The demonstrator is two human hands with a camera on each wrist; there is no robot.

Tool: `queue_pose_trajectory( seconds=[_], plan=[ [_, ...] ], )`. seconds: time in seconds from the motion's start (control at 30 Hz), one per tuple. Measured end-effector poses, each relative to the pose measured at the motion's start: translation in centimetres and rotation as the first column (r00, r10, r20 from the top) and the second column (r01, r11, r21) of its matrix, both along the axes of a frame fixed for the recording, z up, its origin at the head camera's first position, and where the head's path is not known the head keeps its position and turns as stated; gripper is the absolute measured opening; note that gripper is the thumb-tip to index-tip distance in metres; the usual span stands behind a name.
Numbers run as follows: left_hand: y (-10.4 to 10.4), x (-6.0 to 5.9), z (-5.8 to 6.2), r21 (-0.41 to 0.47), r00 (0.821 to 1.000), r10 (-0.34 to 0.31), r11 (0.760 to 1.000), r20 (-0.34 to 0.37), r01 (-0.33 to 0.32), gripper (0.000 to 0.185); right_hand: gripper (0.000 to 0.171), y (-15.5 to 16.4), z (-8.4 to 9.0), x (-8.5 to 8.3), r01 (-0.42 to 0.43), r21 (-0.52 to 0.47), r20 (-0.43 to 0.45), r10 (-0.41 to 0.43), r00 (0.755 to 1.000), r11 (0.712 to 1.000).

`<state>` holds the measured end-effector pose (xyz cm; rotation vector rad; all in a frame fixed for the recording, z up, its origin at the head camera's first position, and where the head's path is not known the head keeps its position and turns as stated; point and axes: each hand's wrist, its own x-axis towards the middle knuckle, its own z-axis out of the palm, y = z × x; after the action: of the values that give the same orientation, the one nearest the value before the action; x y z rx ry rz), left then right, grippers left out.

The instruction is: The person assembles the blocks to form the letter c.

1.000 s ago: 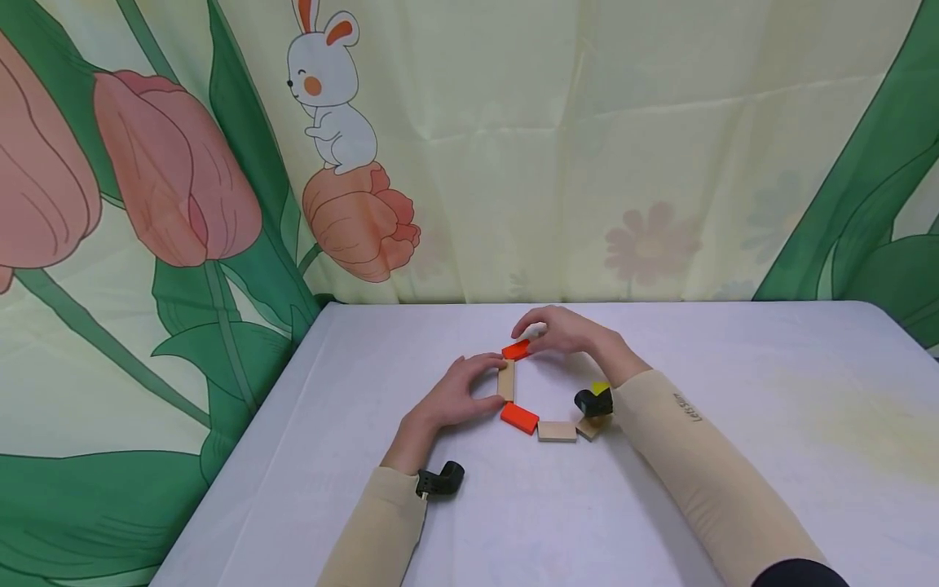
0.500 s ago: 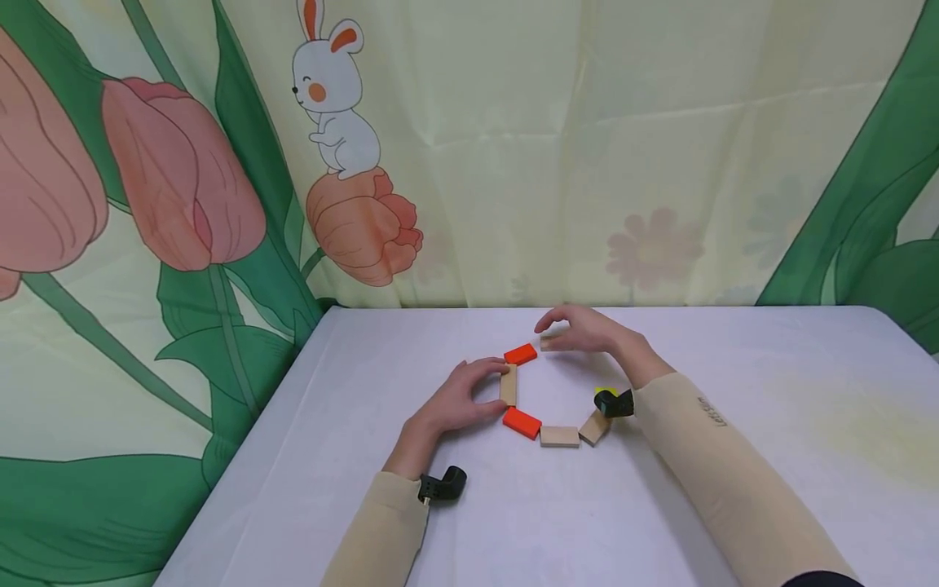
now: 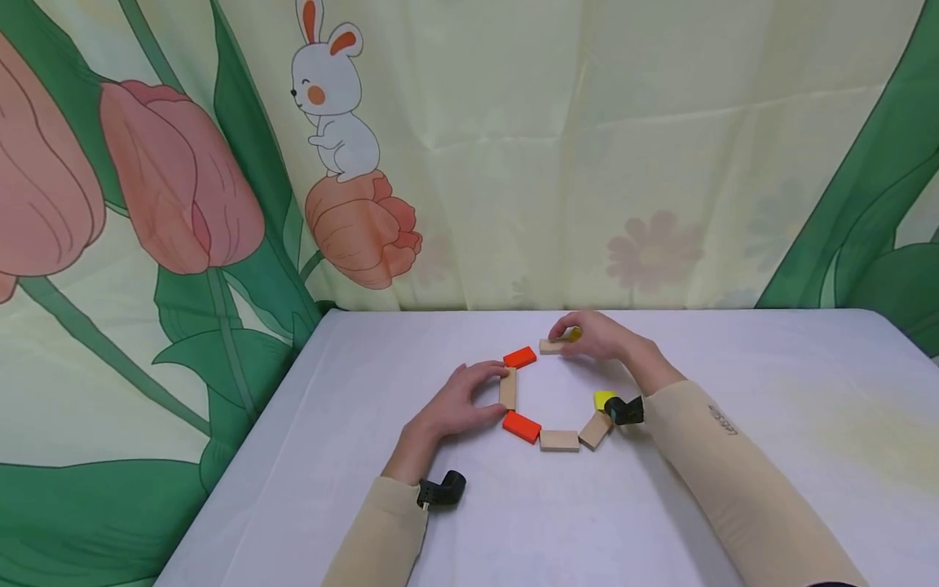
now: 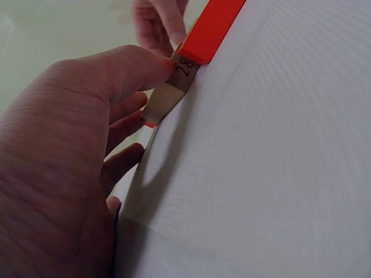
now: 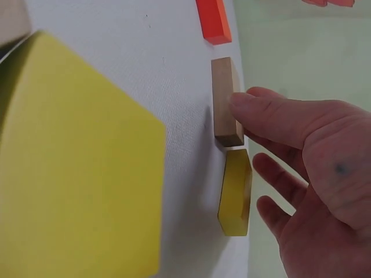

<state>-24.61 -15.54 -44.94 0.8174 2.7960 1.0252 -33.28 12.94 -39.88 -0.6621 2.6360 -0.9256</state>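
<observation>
At the left side of a ring of flat blocks, my left hand (image 3: pixel 455 403) spans a plain wooden block (image 3: pixel 508 391), thumb at its near end and index finger at its far end. The left wrist view shows "28" written on that block. My right hand (image 3: pixel 597 336) pinches another plain wooden block (image 5: pixel 223 101) at the ring's far side, thumb on its near face. Just beyond it, a yellow block (image 5: pixel 235 194) lies close to the loose fingers. A red block (image 3: pixel 521 356) sits between the two hands, with a small gap to the pinched block.
The near part of the ring holds a second red block (image 3: pixel 522 427), a plain block (image 3: pixel 560 441), a tilted plain block (image 3: pixel 596 430) and another yellow block (image 3: pixel 604 399), partly behind the right wrist camera (image 3: pixel 625 410). A white cloth (image 3: pixel 734 367) covers the table.
My right hand has moved right, off the far red block, and a plain block and a yellow one now show at its fingers. My left hand stays in place.
</observation>
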Motion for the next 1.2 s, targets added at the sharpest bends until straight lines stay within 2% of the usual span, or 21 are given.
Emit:
queue_pose_trajectory(
  seconds=[0.47,1.2],
  plan=[
    [-0.08,-0.1,0.05,-0.006,1.0,0.015,1.0,-0.002,-0.015,0.052,0.022,0.3,-0.15,-0.38,-0.005,0.016,-0.028,0.006,1.0,1.0],
    [-0.03,0.03,-0.2,0.015,1.0,0.003,1.0,-0.007,-0.003,0.052,0.021,0.28,-0.44,0.31,-0.017,-0.008,-0.032,0.017,0.999,1.0]
  ],
)
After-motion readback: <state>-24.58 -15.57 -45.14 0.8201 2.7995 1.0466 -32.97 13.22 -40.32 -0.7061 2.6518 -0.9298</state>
